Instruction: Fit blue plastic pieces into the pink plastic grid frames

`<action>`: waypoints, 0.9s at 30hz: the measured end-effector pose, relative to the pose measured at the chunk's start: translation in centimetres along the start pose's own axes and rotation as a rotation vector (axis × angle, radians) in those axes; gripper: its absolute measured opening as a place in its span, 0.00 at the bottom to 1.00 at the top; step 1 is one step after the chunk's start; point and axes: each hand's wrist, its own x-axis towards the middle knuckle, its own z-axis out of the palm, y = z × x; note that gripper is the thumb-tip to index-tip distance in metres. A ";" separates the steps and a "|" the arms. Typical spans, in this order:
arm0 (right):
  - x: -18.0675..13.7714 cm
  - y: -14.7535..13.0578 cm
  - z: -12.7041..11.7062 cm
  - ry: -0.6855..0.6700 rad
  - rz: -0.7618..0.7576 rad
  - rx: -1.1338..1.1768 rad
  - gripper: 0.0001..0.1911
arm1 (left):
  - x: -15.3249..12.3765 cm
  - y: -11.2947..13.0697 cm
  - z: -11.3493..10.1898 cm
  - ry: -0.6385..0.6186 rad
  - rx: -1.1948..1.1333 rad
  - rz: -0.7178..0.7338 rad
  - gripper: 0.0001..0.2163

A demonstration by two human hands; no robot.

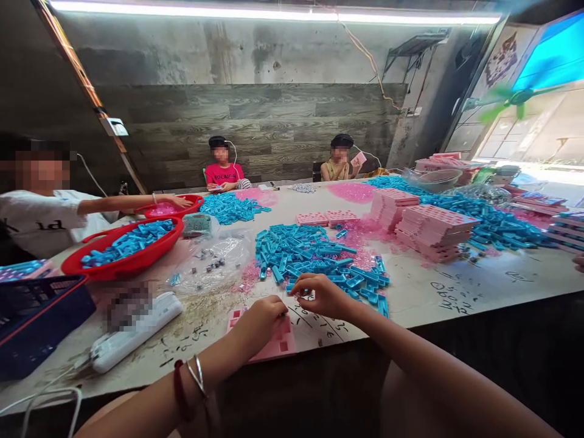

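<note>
My left hand (259, 324) rests curled on a pink plastic tray (278, 345) with square pockets at the table's near edge. Its fingers are closed, and what they hold is hidden. My right hand (322, 294) hovers just beyond it, fingers pinched at the near edge of a heap of blue plastic pieces (314, 255). A small blue piece seems to sit at its fingertips. Bangles and a red band circle my left wrist.
A red basin (125, 263) of blue pieces stands at left, a clear bag (210, 264) beside it. A white power strip (137, 331) and dark crate (36, 316) lie near left. Stacked pink trays (429, 231) sit at right. Three people sit around the table.
</note>
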 end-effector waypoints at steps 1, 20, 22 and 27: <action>0.0 0.0 0.0 0.002 0.006 0.003 0.11 | 0.0 0.1 0.0 0.007 -0.005 -0.011 0.10; -0.3 -0.2 0.2 0.000 0.104 0.048 0.14 | 0.4 0.3 1.3 -0.004 0.031 -0.170 0.14; -0.3 -0.7 0.0 0.008 0.109 0.062 0.15 | 0.4 0.1 1.2 -0.018 0.031 -0.171 0.13; -0.6 -2.6 -0.3 0.009 0.076 0.102 0.14 | 0.2 0.8 0.2 -0.022 0.111 -0.142 0.10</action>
